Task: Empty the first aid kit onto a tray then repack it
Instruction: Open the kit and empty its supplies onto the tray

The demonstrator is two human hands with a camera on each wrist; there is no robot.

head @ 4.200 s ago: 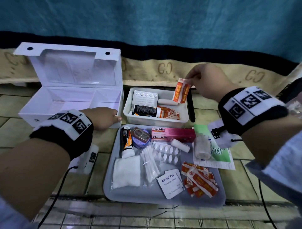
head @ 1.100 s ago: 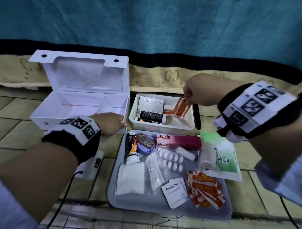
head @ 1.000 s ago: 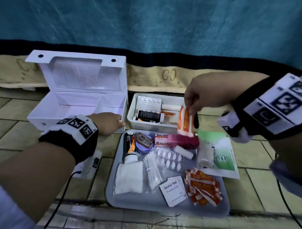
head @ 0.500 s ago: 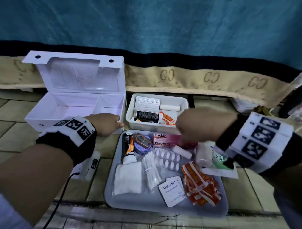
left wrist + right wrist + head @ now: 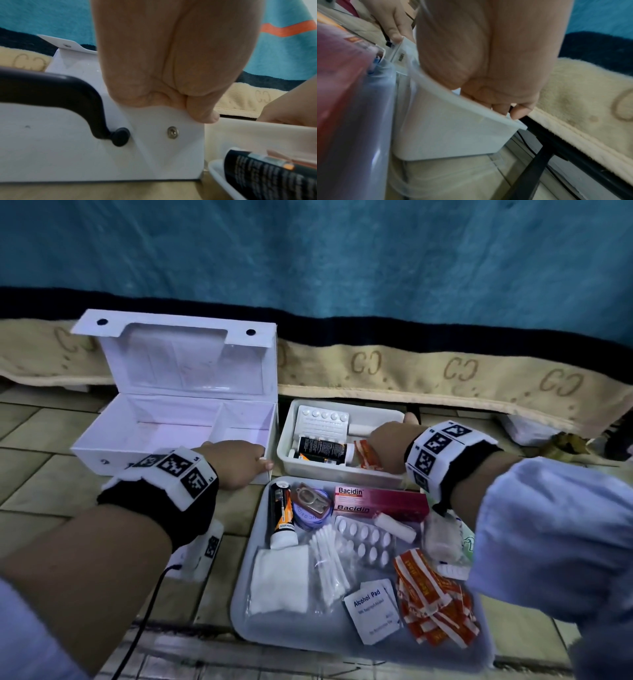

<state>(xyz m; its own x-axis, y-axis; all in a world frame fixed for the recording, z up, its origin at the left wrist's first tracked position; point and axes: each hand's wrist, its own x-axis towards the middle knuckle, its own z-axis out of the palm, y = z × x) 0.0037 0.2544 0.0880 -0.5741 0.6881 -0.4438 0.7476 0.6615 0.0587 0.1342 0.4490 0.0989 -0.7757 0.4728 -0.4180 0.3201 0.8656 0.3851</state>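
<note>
Left hand (image 5: 236, 462) gripping front-right rim of empty first aid kit (image 5: 164, 436), lid up, probably to steady it. Right hand (image 5: 387, 448) reaching into insert bin (image 5: 342, 470) behind tray (image 5: 246, 604); supplies spread on tray. Right wrist view adds: fingers (image 5: 518, 109) curled over bin's far rim, holding it. Head view hides this.
</note>
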